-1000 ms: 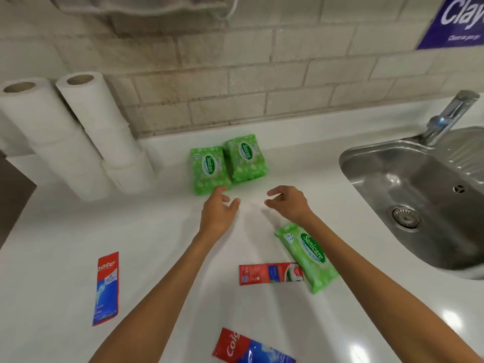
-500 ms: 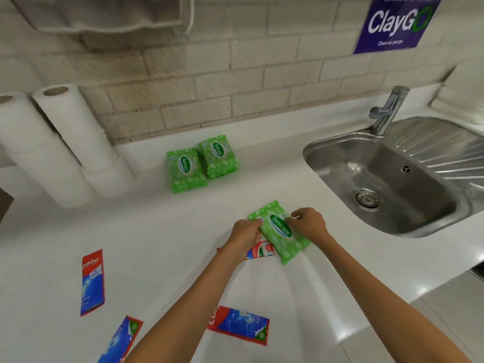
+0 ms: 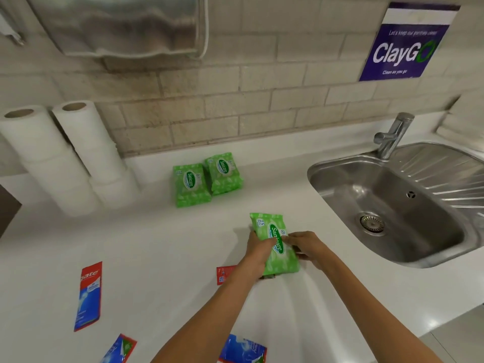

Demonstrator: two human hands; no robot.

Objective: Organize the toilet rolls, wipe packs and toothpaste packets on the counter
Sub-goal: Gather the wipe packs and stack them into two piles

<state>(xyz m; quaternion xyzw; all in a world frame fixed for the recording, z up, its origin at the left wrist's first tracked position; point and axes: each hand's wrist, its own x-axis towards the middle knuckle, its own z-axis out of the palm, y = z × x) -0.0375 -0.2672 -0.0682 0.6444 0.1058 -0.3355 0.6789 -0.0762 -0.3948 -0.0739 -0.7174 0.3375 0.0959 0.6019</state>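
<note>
Toilet rolls (image 3: 68, 155): two upright stacks, touching, at the back left of the worktop (image 3: 157, 258) against the wall. Judged sorted.

Wipe packs, placed: two packs (image 3: 207, 179) side by side near the back edge, just right of the rolls. Judged sorted.

Wipe pack, in hand (image 3: 275, 242): third pack, mid-worktop, between the placed pair and the front edge. Left hand (image 3: 258, 251) grips its left side, right hand (image 3: 305, 246) its right side, fingers closed on the wrapper. Whether it is lifted clear or resting on the surface cannot be told. Likely bound for the pair at the back.

Toothpaste packets: four seen, all loose. One (image 3: 89, 294) toward the front left; one (image 3: 119, 349) at the front edge, partly cut off; one (image 3: 243, 349) at the front edge beneath the left forearm; one (image 3: 225, 275) largely hidden under the left wrist and the held pack. None grouped; this is the bulk of the work left.

Surface: white, glossy, otherwise bare.

Room: steel sink (image 3: 392, 205) with tap (image 3: 392, 134) at the right end; pale brick wall; purple sign (image 3: 406, 45) upper right; steel dispenser (image 3: 123, 24) upper left.
</note>
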